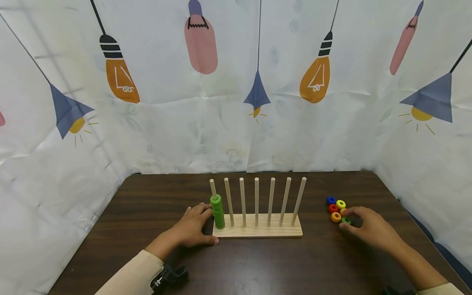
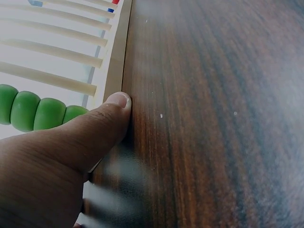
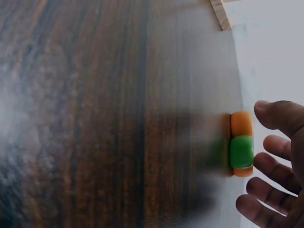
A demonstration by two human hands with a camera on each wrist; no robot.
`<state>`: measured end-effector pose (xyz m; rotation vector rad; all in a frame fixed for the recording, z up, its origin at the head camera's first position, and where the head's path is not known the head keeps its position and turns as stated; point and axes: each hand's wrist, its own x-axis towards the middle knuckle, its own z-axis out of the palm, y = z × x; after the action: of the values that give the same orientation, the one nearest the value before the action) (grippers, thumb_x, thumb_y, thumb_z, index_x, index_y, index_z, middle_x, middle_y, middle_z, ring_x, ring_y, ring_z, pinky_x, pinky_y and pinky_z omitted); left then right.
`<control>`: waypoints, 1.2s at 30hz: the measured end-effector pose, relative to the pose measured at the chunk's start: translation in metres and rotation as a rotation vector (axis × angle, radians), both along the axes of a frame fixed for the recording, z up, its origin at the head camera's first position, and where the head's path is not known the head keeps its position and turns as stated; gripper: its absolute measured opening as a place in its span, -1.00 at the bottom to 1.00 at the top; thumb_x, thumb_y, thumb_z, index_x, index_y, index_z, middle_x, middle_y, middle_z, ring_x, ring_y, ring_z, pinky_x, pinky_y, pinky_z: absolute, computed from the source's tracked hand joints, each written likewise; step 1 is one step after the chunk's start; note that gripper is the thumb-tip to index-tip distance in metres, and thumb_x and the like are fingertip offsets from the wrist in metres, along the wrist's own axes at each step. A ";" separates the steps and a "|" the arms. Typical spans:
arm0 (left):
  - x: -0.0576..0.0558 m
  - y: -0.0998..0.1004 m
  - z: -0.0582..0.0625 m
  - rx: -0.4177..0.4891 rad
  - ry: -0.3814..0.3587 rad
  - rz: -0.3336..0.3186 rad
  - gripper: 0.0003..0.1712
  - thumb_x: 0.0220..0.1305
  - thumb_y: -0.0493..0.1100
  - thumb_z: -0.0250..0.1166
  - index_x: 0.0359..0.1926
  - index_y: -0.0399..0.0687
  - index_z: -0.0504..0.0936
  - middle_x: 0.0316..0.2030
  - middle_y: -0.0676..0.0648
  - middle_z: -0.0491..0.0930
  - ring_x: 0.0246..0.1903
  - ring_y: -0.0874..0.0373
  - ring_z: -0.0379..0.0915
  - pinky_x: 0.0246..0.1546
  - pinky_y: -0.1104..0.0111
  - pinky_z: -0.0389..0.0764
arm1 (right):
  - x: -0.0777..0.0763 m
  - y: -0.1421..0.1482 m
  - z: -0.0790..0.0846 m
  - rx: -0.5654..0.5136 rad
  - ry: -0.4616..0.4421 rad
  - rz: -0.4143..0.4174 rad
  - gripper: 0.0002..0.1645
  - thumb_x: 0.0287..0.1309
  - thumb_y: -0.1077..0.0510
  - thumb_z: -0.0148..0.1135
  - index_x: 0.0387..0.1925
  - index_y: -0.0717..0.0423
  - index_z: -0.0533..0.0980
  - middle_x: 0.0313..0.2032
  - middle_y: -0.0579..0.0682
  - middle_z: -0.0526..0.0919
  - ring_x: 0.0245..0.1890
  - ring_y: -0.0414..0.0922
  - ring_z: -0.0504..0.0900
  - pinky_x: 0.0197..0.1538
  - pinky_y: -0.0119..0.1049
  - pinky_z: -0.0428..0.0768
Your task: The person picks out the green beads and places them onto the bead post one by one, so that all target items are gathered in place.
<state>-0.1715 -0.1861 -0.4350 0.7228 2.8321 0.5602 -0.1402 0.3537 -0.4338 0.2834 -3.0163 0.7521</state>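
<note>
A pale wooden peg stand [image 1: 257, 232] with several upright pegs stands mid-table. Its leftmost peg carries a stack of green rings [image 1: 218, 214]. My left hand [image 1: 191, 227] holds the stand's left end, thumb [image 2: 111, 111] against the front edge of the base and fingers reaching behind the green stack. To the right lies a cluster of loose rings. My right hand [image 1: 372, 229] is over its near right side, thumb and fingers spread around a loose green ring [image 3: 241, 152]. In the right wrist view the fingers are apart, with a gap between the thumb and that ring.
Other loose rings lie close together: blue [image 1: 331, 200], yellow [image 1: 341, 204], red [image 1: 333, 208] and orange [image 1: 335, 217]. The dark wooden table [image 1: 265, 266] ends at a patterned white curtain [image 1: 236, 135] along the back and sides.
</note>
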 end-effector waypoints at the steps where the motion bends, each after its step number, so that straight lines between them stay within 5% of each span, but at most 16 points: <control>1: 0.000 0.000 -0.001 0.002 0.001 -0.001 0.03 0.05 0.35 0.53 0.40 -0.10 0.44 0.42 -0.26 0.26 0.43 -0.28 0.16 0.35 -0.40 0.00 | 0.000 0.000 0.000 -0.001 -0.002 0.000 -0.39 0.19 -0.24 0.46 0.07 0.11 0.64 0.07 0.11 0.67 0.11 0.26 0.59 0.01 0.29 0.56; 10: -0.001 -0.002 -0.003 0.034 0.009 -0.010 0.04 0.04 0.41 0.51 0.38 -0.07 0.44 0.40 -0.28 0.27 0.39 -0.39 0.14 0.33 -0.43 -0.01 | -0.001 0.002 -0.002 0.038 -0.005 0.000 -0.43 0.16 -0.17 0.50 0.05 0.11 0.65 0.06 0.14 0.68 0.12 0.30 0.58 0.04 0.32 0.53; 19: -0.009 -0.012 -0.024 0.084 0.055 -0.038 0.06 0.02 0.52 0.44 0.38 0.01 0.44 0.39 -0.28 0.26 0.36 -0.45 0.14 0.26 -0.49 0.01 | -0.003 0.007 -0.002 0.090 -0.045 -0.001 -0.44 0.16 -0.14 0.51 0.03 0.16 0.64 0.02 0.24 0.69 0.06 0.33 0.61 -0.04 0.30 0.57; 26: -0.001 -0.004 -0.004 0.063 0.015 -0.016 0.06 0.01 0.47 0.48 0.37 -0.05 0.46 0.40 -0.27 0.27 0.39 -0.40 0.14 0.32 -0.44 -0.01 | -0.003 0.007 -0.005 0.094 -0.059 -0.027 -0.49 0.18 -0.11 0.50 0.03 0.10 0.62 0.00 0.24 0.70 0.00 0.32 0.64 -0.16 0.24 0.62; 36: -0.002 -0.002 -0.004 -0.021 -0.017 0.014 0.00 0.07 0.38 0.51 0.41 0.02 0.43 0.46 -0.22 0.23 0.46 -0.26 0.11 0.38 -0.37 -0.04 | 0.000 0.004 -0.001 0.075 -0.049 -0.030 -0.57 0.20 -0.05 0.48 0.00 0.06 0.61 -0.05 0.18 0.72 -0.09 0.22 0.70 -0.24 0.14 0.66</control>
<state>-0.1734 -0.1879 -0.4387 0.6921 2.8250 0.5354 -0.1400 0.3575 -0.4346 0.2244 -3.0918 0.6544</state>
